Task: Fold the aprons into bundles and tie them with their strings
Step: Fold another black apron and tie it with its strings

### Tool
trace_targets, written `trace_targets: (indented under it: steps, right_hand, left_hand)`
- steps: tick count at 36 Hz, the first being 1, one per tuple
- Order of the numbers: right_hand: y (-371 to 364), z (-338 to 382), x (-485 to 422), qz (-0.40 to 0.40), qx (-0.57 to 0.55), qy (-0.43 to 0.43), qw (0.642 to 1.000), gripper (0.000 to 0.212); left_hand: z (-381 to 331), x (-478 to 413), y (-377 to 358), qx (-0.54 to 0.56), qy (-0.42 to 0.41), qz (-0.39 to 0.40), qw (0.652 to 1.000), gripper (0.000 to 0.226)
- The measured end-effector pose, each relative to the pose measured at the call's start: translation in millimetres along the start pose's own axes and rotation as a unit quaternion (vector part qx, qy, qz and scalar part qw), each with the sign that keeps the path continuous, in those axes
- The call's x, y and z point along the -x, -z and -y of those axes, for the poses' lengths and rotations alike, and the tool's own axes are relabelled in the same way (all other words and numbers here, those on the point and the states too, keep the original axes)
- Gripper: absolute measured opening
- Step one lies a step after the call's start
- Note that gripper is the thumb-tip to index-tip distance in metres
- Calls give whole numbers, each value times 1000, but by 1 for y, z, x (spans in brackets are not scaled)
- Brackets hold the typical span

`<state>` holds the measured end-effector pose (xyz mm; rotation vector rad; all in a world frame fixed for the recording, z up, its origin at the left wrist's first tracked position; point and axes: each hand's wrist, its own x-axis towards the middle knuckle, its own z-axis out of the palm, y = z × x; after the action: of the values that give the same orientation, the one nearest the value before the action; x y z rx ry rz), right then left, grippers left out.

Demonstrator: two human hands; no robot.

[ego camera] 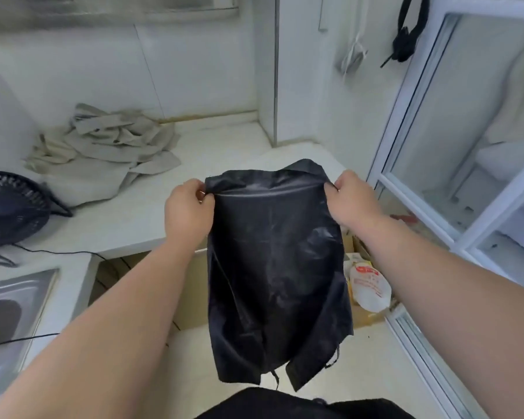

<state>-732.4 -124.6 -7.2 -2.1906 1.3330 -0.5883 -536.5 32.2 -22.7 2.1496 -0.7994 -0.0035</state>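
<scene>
Left hand (188,211) and right hand (353,199) each pinch a top corner of the dark shiny folded fabric apron (276,273), hanging between them in front of the white countertop (170,216).

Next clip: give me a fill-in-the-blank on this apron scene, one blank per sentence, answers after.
The left hand and right hand pinch the top corners of the ____ apron. The crumpled beige aprons lie on the white ____. The dark fan stands to the ____ of the beige aprons.
Missing: black; counter; left.
</scene>
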Motion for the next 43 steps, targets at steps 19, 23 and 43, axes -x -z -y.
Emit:
trace_targets:
  steps: [19, 23, 43]
  right_hand:
    - [-20, 67, -171, 62, -398, -49, 914, 28]
    - [-41, 83, -215, 39, -399, -29, 916, 37]
    - [-200, 221, -440, -19, -262, 47, 964, 32]
  left_hand:
    - [-37, -142, -29, 168, 92, -79, 978, 35]
    - [-38, -183, -35, 273, 108, -72, 953, 40]
    - [72, -483, -57, 288, 95, -19, 953, 42]
